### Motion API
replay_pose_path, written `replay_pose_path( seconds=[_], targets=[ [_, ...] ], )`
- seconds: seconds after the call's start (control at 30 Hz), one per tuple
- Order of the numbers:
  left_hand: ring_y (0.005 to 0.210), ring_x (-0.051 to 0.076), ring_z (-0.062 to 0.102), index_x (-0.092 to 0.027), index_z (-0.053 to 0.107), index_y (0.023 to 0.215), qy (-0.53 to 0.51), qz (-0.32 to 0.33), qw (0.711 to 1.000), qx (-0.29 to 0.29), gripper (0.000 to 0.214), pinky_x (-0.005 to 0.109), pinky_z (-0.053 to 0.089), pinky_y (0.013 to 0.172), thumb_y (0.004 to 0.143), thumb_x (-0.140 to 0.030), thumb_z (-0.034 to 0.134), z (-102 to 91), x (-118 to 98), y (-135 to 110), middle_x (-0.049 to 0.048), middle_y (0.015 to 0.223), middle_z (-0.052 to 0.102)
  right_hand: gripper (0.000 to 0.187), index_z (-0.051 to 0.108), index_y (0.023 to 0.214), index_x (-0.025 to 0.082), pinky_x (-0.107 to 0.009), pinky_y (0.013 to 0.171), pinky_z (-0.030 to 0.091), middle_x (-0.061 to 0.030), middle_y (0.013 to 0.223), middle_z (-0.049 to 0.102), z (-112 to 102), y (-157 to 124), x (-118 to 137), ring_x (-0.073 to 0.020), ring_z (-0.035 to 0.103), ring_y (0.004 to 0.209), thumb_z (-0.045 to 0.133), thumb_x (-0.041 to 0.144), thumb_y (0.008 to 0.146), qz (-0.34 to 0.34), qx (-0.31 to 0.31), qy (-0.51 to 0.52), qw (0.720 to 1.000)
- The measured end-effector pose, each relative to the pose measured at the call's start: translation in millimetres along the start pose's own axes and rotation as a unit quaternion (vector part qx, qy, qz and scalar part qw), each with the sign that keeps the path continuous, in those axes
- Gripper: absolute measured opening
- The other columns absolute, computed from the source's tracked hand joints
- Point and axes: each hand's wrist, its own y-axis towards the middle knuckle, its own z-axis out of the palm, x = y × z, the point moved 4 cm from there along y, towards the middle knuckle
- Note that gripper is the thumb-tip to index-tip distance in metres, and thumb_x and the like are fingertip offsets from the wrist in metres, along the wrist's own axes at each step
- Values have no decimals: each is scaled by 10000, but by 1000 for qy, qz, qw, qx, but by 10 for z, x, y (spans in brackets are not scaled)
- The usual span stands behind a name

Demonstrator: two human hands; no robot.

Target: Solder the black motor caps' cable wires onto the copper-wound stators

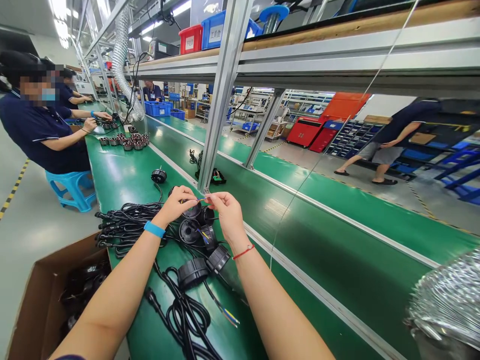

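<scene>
Left hand (179, 206): was clenched on a thin wire (199, 200), seemingly held taut.
Right hand (227, 214): was clenched on its other end.
Below hands: black cables (129, 225) and housings (190, 231) were laid within reach on the worktop (123, 170).

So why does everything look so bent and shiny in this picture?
In the head view, the wide-angle lens bows the green assembly-line belt into a curve; the ceiling lights leave pale glare patches on it; the foil duct at lower right glints and looks stretched.
</scene>
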Motion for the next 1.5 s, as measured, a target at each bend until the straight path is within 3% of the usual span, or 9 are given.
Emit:
replay_pose_path(
  seconds=[0.37,0.63,0.87,1.13,1.23,1.3,1.37,1.47,1.5],
  targets=[
    [967,226,514,-245,790,798,-22,1,1000,1,134,395,398,954,801,-328,685,-9,6,-2,45,941,666,275,658,787,196,-308,719,525,-42,796,742,-4,20,-8,-181,685,784,707,460,727,-17,19,-38,999],
    [961,234,543,-224,789,814,-62,-18,998,-14,244,400,396,932,853,-378,603,-15,1,-2,63,929,686,211,644,714,204,-312,702,487,-4,684,690,-103,57,-52,-166,625,681,723,399,705,-30,27,-95,995],
    [901,231,575,-207,780,748,-93,-24,995,-16,211,385,422,898,784,-389,679,11,-36,8,65,822,712,316,603,724,208,-317,667,524,-34,721,709,-30,53,-177,-168,643,648,657,519,737,-14,18,-106,994],
    [885,232,595,-229,783,703,-109,-39,992,-41,197,391,432,910,768,-377,670,20,-56,22,51,783,734,279,589,779,207,-308,684,534,-37,781,704,57,37,-240,-164,655,698,595,485,798,-12,77,-184,980],
    [825,222,620,-210,763,655,-134,-51,988,-60,237,362,472,831,773,-364,627,19,-49,17,55,733,727,263,604,942,206,-308,753,533,-30,869,716,-8,131,-3,-159,665,782,665,394,769,-12,110,-248,962],
    [756,208,628,-200,740,613,-155,-61,983,-71,266,338,489,766,771,-362,601,18,-36,15,52,692,715,343,603,1034,205,-316,811,518,-45,967,716,-160,178,303,-160,659,852,714,334,736,-5,113,-309,944],
    [731,198,634,-195,720,586,-175,-72,978,-85,268,321,496,741,757,-359,594,17,-14,14,45,683,712,268,637,959,198,-324,828,493,-56,970,711,-405,119,697,-170,640,864,718,291,722,11,106,-377,920],
    [727,191,638,-191,704,564,-197,-90,971,-100,246,310,498,758,726,-347,604,28,26,20,32,670,710,149,653,728,192,-301,715,453,-23,748,676,-864,-317,1285,-161,571,702,721,324,711,56,123,-476,869],
    [721,189,637,-190,702,562,-202,-96,969,-102,236,308,497,760,716,-343,611,35,39,23,28,660,706,183,649,730,198,-287,672,435,-11,729,661,-1006,-570,1414,-153,553,674,665,378,762,86,175,-544,816]
  ],
)
